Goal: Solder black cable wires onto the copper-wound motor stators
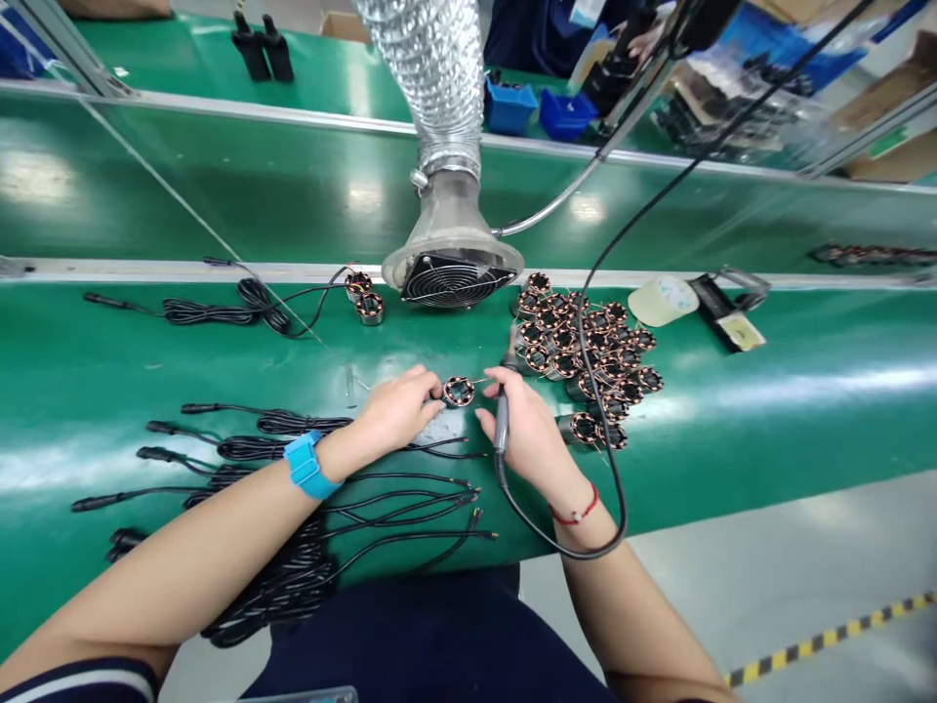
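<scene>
My left hand (399, 408), with a blue strap at the wrist, pinches the left side of a small copper-wound motor stator (459, 392) on the green bench. In my right hand (528, 425) is a soldering iron (502, 422), its tip directed up and away from the stator. A thin wire reaches from the stator toward my right thumb and forefinger; whether they touch it I cannot tell. Right of that hand stands a cluster of several similar stators (563, 337). Black cables (274, 422) with bared ends lie near and below my left forearm.
An extractor fan (454, 278) on a foil duct hangs ahead. Two stators (370, 309), with a black cable, stand left of it. A pale roll (663, 301) and a metal-framed holder (732, 310) lie right. The iron's cord (586, 322) loops overhead. A co-worker's hand (648, 41) shows beyond.
</scene>
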The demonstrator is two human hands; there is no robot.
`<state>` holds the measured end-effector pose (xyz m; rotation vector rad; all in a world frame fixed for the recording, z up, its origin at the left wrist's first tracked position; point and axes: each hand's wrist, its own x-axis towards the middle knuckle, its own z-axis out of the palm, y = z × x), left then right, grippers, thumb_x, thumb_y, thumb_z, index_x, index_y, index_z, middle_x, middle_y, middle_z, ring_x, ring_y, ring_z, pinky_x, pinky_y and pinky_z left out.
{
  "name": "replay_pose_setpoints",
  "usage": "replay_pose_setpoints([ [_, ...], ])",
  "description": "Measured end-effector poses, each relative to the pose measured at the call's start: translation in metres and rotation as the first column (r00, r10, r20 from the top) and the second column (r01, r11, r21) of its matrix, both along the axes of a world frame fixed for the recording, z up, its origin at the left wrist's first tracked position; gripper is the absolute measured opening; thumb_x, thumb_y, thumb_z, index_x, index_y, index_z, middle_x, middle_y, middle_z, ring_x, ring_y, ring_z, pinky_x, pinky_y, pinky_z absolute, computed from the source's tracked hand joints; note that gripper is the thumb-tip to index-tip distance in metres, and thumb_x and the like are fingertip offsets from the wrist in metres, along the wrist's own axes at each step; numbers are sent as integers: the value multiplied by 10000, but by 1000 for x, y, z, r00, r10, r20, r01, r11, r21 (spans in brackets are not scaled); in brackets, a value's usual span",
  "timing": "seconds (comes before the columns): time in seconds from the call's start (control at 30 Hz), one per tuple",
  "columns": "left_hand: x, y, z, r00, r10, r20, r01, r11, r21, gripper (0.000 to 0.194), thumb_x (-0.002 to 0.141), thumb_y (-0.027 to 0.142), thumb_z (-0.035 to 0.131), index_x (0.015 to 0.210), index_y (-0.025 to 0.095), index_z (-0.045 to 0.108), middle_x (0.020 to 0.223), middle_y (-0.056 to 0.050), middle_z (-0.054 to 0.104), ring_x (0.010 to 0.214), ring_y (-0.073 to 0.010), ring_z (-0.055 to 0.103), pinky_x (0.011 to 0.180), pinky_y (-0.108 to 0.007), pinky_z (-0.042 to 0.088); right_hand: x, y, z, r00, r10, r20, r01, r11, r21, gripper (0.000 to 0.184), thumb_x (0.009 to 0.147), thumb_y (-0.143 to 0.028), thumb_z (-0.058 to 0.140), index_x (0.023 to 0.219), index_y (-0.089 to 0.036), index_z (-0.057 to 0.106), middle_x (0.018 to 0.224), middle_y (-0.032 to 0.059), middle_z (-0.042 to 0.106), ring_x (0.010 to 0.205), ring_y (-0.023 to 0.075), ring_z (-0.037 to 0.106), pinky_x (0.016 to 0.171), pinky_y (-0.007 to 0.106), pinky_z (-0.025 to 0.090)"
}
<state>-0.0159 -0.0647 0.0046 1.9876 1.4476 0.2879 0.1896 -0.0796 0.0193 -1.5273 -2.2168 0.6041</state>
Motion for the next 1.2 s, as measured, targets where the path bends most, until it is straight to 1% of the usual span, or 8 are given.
replay_pose_setpoints([
  [0.17,1,1,1,1000,1,1,-1,999,40,127,894,236,461,833,189,563,866,-34,574,776,-186,555,688,-311,415,-8,0,-13,1000,11,23,-10,1000,-11,388,853,-138,502,1237,-166,460,933,84,648,906,272,593,844,473,482],
  [0.27,-2,2,3,1000,9,18,-11,998,66,127,887,217,446,805,194,539,841,-29,588,781,-187,555,699,-312,413,-4,0,-13,986,-86,-141,77,995,-65,387,869,-168,488,1247,-218,423,882,27,639,800,210,614,779,395,496],
  [0.4,-4,2,3,999,-4,32,2,997,83,146,910,230,422,852,197,552,863,-35,631,793,-195,574,693,-314,415,-4,0,-8,909,-184,-374,166,983,-79,419,866,-215,536,1259,-267,400,898,-6,624,767,152,630,754,325,507],
  [0.67,-4,0,1,998,-66,13,64,993,98,200,935,224,384,948,189,580,965,-65,651,883,-233,604,755,-346,443,-23,9,-23,798,-111,-592,38,990,-134,395,871,-250,589,1240,-278,451,874,-20,630,778,132,631,776,306,516],
  [0.87,-5,2,0,997,-74,4,74,993,91,185,929,219,400,936,202,583,949,-47,639,889,-223,600,773,-339,448,-18,14,-27,780,-136,-611,25,982,-186,400,856,-267,592,1223,-250,434,811,-31,583,711,121,592,716,284,506],
  [1.07,-6,1,3,998,-53,-14,54,995,83,216,933,221,384,935,203,599,943,-54,628,898,-225,602,768,-338,452,-6,18,-7,917,161,-365,-213,971,-106,408,869,-173,518,1260,-247,427,836,-27,563,733,119,571,760,286,481],
  [1.13,-6,1,4,999,-48,-12,48,996,78,208,925,217,395,943,200,602,959,-54,631,904,-224,603,770,-338,457,1,16,-4,929,166,-330,-207,974,-92,405,881,-193,530,1270,-251,431,866,-14,589,765,129,589,789,299,487],
  [1.2,-7,0,5,999,-39,-5,39,997,72,200,909,225,433,1022,195,595,989,-57,633,902,-223,604,769,-342,465,6,14,-5,938,70,-340,-101,992,-76,389,887,-236,546,1260,-252,441,872,-6,604,769,139,601,783,308,495],
])
